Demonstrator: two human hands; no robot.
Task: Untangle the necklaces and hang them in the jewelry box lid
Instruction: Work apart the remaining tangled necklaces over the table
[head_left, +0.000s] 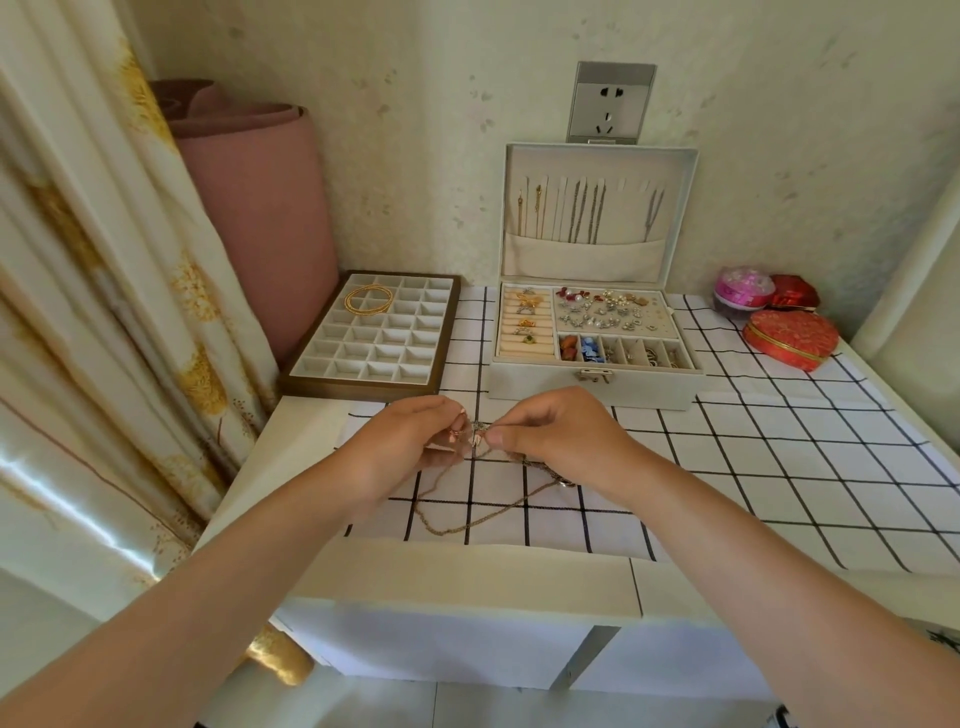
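By the table's (467, 571) front edge, loops of the tangled necklaces (467, 525) trail on the checked cloth (779, 467). Just above them the left hand (410, 441) and right hand (550, 431) each pinch the knot, which their fingers half hide. Behind the hands the jewelry box (592, 387) stands open, its lid (623, 218) upright at the wall with chains (582, 210) hanging inside. A compartment tray (363, 387) holding a gold bangle (369, 300) sits at the back-left corner, and red tins (792, 338) at the back right
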